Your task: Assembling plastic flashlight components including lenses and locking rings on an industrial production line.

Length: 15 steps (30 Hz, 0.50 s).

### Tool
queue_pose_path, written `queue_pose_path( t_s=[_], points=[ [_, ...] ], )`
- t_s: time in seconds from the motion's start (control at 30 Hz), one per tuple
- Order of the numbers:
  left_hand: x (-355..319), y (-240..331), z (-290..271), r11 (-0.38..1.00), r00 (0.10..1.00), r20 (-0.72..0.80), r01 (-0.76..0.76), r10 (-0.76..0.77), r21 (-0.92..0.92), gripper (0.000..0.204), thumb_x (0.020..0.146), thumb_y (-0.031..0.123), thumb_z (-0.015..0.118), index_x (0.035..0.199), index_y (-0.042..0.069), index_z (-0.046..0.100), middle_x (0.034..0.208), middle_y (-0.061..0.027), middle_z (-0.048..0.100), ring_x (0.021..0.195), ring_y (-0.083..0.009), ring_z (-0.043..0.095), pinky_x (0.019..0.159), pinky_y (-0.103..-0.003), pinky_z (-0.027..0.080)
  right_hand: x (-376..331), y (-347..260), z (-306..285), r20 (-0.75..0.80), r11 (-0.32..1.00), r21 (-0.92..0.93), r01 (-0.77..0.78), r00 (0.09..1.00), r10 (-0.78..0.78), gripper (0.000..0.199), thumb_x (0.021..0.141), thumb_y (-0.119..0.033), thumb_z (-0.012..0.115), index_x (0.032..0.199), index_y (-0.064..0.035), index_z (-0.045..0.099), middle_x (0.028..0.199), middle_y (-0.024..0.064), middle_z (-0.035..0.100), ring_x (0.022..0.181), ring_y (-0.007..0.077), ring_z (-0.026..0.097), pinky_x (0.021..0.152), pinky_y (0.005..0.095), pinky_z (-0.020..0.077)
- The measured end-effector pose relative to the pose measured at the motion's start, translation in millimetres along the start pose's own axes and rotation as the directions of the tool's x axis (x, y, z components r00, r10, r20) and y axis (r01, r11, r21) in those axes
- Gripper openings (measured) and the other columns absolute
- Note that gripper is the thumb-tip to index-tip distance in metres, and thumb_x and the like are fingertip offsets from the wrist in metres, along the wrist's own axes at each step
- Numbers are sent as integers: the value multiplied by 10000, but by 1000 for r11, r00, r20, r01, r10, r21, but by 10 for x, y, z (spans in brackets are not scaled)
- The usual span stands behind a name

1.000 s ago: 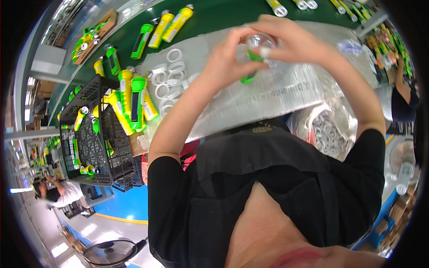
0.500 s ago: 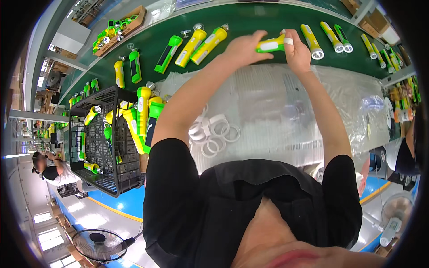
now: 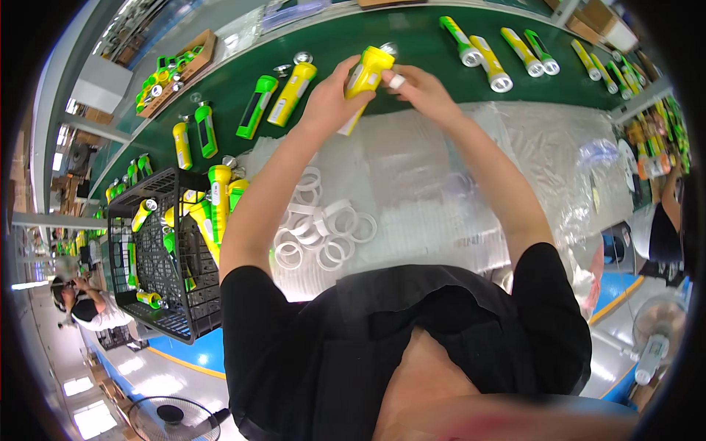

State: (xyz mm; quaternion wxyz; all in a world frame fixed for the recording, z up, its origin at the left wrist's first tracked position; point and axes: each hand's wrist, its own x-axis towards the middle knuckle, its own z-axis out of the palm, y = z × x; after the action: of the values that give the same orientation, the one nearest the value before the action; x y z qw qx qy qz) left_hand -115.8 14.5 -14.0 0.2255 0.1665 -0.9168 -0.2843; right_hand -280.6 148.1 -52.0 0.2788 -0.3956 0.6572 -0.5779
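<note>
Left grip (image 3: 327, 104) clasping yellow torch (image 3: 364, 76); right grip (image 3: 426, 92) poising at torch's head (image 3: 378, 59), cannot tell if pinching. Clear cup (image 3: 389, 50) showing just beyond head, perhaps dropping if torch tipping. Rings (image 3: 323, 226) lying bodyward of left grip, possibly scattering if forearm (image 3: 266, 187) brushing.

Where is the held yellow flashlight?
At upper centre in the head view, the yellow flashlight is in the left hand, beside the right hand, over the near edge of the green tabletop.
</note>
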Motion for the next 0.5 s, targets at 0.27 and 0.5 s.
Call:
queue_pose_path(
  t_s=[0.27, 0.5],
  points=[
    [-775, 813, 76, 770, 994, 10, 88, -106, -632, 369, 976, 311, 594, 1208, 24, 610, 1034, -91, 692, 934, -127, 638, 755, -253, 506, -1618, -613, 74, 217, 832, 550, -69, 974, -63, 428, 866, -275, 617, 1173, 2, 509, 860, 135, 643, 761, 215, 650, 707, 348, 531],
    [-1181, 1279, 265, 449, 900, 337, 190, 275, -873, 489, 1004, 434, 481, 1260, 33, 590, 1028, -75, 656, 911, -157, 610, 810, -289, 504, -2398, -704, 182, 510, 865, 399, -305, 858, 67, 561, 801, -447, 690, 1108, -13, 512, 825, 154, 634, 698, 231, 649, 627, 344, 542]
  ],
)
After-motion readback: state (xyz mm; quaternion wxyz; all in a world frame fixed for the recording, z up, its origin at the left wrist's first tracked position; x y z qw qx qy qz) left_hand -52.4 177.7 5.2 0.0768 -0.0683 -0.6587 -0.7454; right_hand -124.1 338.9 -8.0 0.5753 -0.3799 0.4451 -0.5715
